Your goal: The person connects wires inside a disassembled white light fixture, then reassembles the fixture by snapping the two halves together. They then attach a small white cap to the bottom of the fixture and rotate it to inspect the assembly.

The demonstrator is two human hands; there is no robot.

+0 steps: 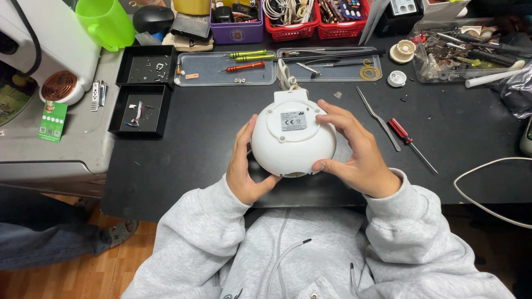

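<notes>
Round white plastic appliance housing (292,137), underside up w/ a grey label in the middle, sits cupped between both hands just above the black bench (183,155). Left hand (244,166) wraps its left flank, fingers curled up the side, thumb hooked under the near edge. Right hand (354,152) covers the right flank, fingers spread over the rim, thumb pressed on the near lower edge. So each grip is closed round the shell, not pinching anything small. A white cord (286,77) leaves the housing's far end, away from the hands. Right of the right hand, well apart: metal tweezers (378,118) and a red-handled screwdriver (409,142), lying side by side. Far-left of the left hand: two black square trays (141,94) w/ screws and small bits. Beyond the housing: clear flat tray (221,69) holding green and red-handled drivers.
</notes>
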